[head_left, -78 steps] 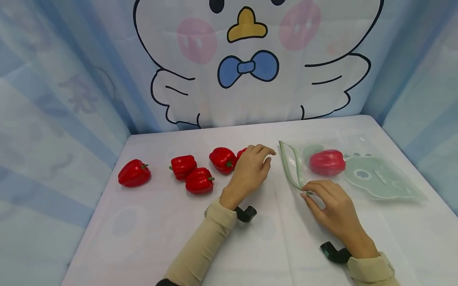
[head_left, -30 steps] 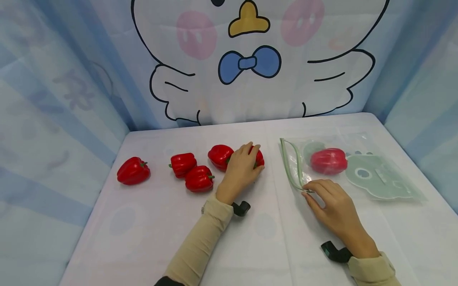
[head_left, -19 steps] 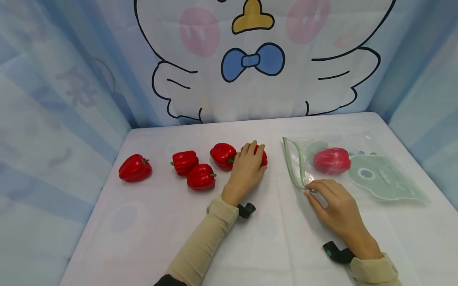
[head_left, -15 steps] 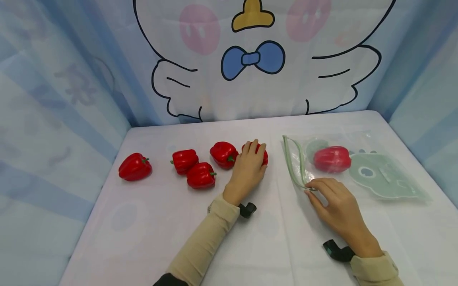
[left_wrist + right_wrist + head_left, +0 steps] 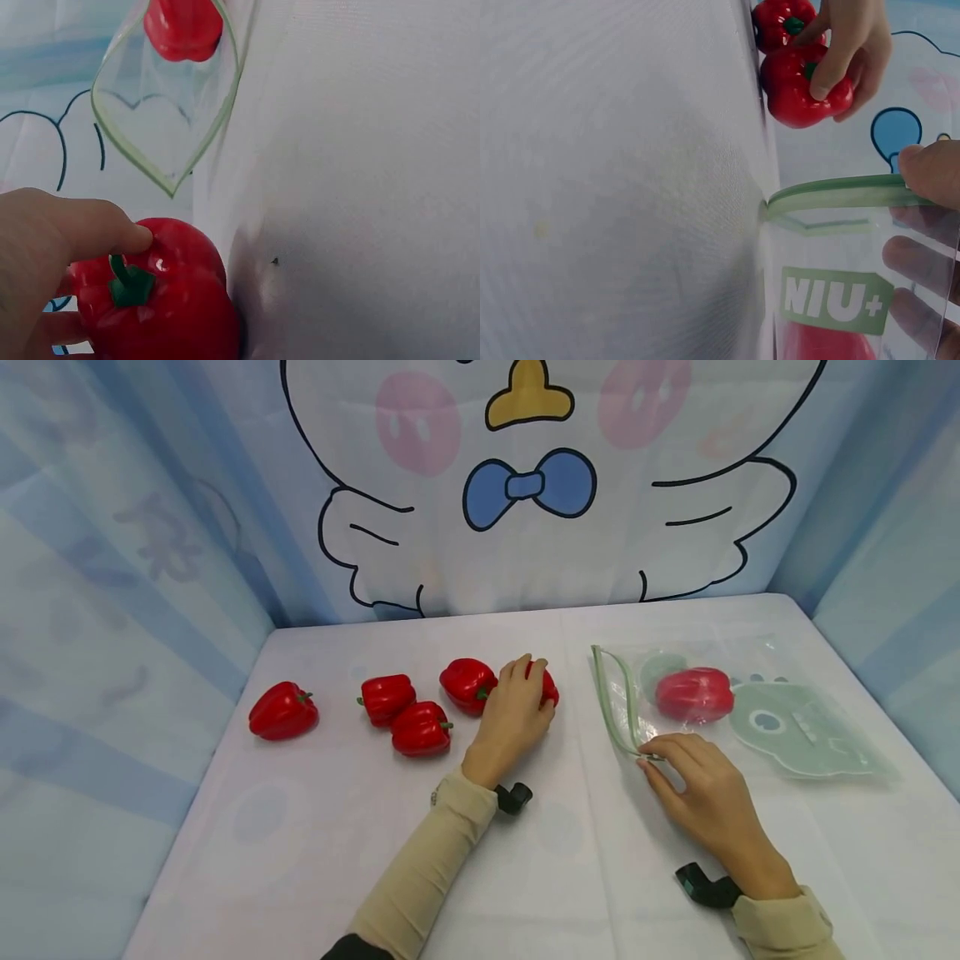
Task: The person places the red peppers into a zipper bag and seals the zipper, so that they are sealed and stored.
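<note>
My left hand (image 5: 512, 718) grips a red bell pepper (image 5: 180, 307) on the white table, thumb near its green stem and fingers round the far side. In the right wrist view another bell pepper (image 5: 780, 22) sits right behind it. My right hand (image 5: 705, 797) pinches the near corner of a clear zip bag's mouth, fingers on one side of the plastic. The bag's green rim (image 5: 840, 193) gapes toward the left hand. Inside the bag lies one red bell pepper (image 5: 694, 695). A pale green cartoon print (image 5: 787, 731) covers the bag's right part.
To the left on the white table (image 5: 337, 860) lie more red bell peppers: one alone (image 5: 283, 711) at the far left, and a touching pair, one behind (image 5: 387, 698) and one in front (image 5: 421, 729). A cartoon-printed curtain (image 5: 525, 560) hangs behind the table.
My left hand, earlier raised with fingers stretched toward the bag, has come down and back onto the rightmost loose bell pepper and grips it. My right hand stays at the bag's mouth.
</note>
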The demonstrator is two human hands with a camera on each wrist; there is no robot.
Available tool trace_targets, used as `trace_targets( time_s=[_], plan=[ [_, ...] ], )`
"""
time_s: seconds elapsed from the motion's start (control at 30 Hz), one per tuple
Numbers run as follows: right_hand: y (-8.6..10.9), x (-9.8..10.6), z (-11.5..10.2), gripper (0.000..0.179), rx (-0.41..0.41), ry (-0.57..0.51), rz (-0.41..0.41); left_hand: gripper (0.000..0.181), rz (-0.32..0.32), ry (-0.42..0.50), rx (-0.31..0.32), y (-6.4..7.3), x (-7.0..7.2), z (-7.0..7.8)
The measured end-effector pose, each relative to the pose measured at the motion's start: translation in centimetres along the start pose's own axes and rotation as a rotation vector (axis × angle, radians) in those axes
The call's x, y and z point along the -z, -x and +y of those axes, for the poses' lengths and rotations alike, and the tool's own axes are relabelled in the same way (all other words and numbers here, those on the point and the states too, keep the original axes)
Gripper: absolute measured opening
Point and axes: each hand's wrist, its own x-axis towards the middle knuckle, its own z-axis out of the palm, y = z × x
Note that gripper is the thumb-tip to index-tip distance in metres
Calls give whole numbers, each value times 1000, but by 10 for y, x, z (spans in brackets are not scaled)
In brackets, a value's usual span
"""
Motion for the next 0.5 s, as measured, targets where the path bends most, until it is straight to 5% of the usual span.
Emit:
trace_targets(
  time_s=[0.33, 0.5],
  plan=[
    [1, 2, -2, 22, -25, 10, -24, 58, -45, 436, 129, -3, 11, -8],
    [-1, 0, -1, 26, -12, -4, 7, 57, -106, 717, 224, -6, 17, -12]
  ],
)
